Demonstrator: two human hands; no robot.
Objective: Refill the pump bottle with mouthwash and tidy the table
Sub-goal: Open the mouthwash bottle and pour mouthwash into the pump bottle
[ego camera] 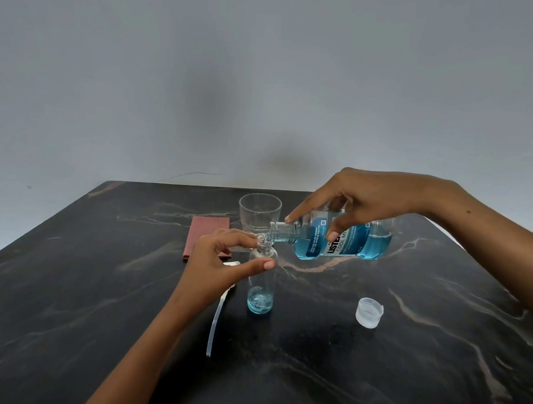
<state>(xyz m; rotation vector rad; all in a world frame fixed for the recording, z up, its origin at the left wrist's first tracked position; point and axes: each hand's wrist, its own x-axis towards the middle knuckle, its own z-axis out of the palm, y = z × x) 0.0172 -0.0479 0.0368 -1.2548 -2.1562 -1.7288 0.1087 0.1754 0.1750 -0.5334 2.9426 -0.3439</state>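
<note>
Right hand (372,199): grasps the mouthwash bottle (344,239) from above, thumb on the label, forefinger stretched along the shoulder toward the neck.
Mouthwash bottle: clear, with blue liquid and a blue label; tipped nearly flat in the air, open mouth pointing left and touching the rim of the pump bottle (261,283).
Left hand (220,261): pinches the pump bottle near its top, forefinger at the neck on the far side, thumb across the shoulder on the near side.
Pump bottle: small, clear, upright on the table (64,282) near the middle, open at the top; a shallow layer of blue liquid lies at its bottom.
Pump head with tube (219,312): lies flat on the table just left of the pump bottle, partly hidden by the left hand, tube running toward the near edge.
Cap (369,312): translucent, open side up, on the table to the right of the pump bottle, apart from it.
Glass (259,212): clear, upright, at the far side behind both bottle mouths.
Cloth (204,232): reddish, folded, flat on the table left of the glass.
</note>
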